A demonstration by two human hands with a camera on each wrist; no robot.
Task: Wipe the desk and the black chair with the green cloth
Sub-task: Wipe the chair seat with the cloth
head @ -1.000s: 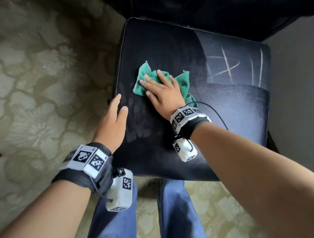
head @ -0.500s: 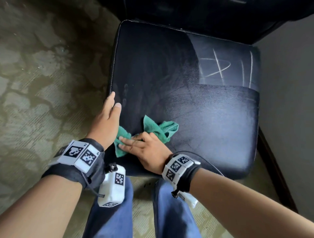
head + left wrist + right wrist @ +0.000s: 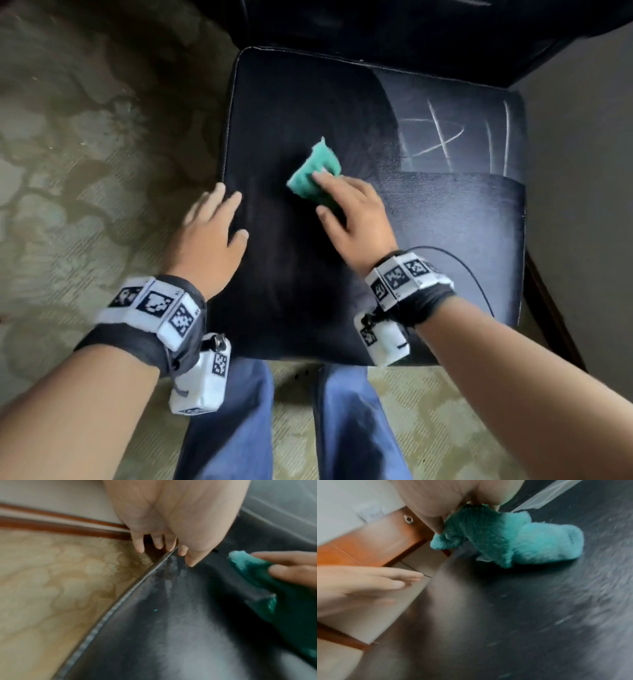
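Note:
The black chair's seat (image 3: 342,102) fills the middle of the head view. A bunched green cloth (image 3: 313,173) lies on the seat's centre. My right hand (image 3: 346,209) presses down on it with straight fingers, covering its near part. In the right wrist view the green cloth (image 3: 513,539) sticks out from under the palm onto the seat (image 3: 530,615). My left hand (image 3: 212,229) rests flat on the seat's left edge, holding nothing; its fingertips (image 3: 169,547) straddle the edge seam (image 3: 120,604). The cloth (image 3: 283,595) shows at the right of that view. No desk is in view.
White scribble marks (image 3: 442,140) and a dusty patch cover the seat's back right. The chair's backrest (image 3: 411,31) rises behind. Patterned carpet (image 3: 85,171) lies to the left, a pale wall (image 3: 582,171) to the right. My legs in blue jeans (image 3: 233,421) stand at the seat's front.
My right hand has swept the cloth from the seat's front left edge back up to the middle. The left hand stays at the left edge, now a little further onto the seat.

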